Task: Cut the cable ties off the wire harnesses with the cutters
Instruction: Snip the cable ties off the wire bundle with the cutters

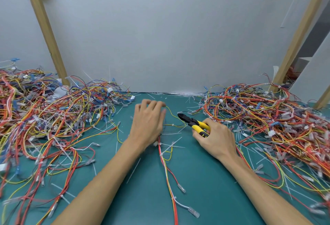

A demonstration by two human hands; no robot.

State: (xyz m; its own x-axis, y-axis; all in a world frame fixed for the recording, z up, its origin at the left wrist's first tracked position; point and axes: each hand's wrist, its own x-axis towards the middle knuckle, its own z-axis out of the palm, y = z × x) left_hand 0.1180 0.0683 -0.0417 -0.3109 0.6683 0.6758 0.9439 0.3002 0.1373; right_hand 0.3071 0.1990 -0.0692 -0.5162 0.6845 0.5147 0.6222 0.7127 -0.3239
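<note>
The right hand (216, 139), right of centre, is clamped round the yellow handles of the cutters (193, 123). Their black nose points to the upper left, just beside a yellow wire (172, 115); whether the jaws are parted I cannot tell.

The left hand (149, 123) lies palm down at centre frame over the top end of a harness (167, 167). It is blurred, so I cannot tell if it pinches or only presses.

The harness runs down to the bottom edge across the mat (205, 180), with a white tie (160, 143) just below the left hand.

This looks like the lining-up step. Next, the nose must reach that tie and nip it, not the wires.

Piles of harnesses fill the left (44, 114) and right (267, 114).
</note>
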